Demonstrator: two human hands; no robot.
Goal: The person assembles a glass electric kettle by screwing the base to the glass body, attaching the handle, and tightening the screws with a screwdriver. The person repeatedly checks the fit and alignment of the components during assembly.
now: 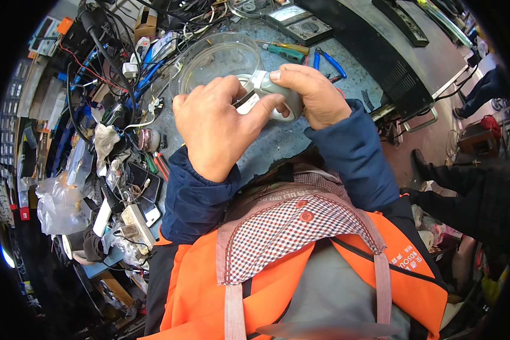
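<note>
Between my two hands, over the worktable [266, 145], is a grey and white rounded plastic device [266, 85] with a curved, loop-like lower part. Its exact kind is not clear. My right hand [317, 93] grips its right side, thumb pressed on the top edge and fingers wrapped behind. My left hand [218, 122] has its fingers curled over the left side, with the thumb reaching across the front to touch the housing. A clear round plastic dish [218, 48] stands just behind my left hand. Both palms hide part of the device.
Beyond my hands lie a green-handled screwdriver [286, 54], blue-handled pliers [330, 62] and an analog multimeter [307, 27]. Cables, plastic bags [62, 207] and small parts crowd the left. A black slotted panel [399, 85] borders the right. Other people's legs [459, 184] show at far right.
</note>
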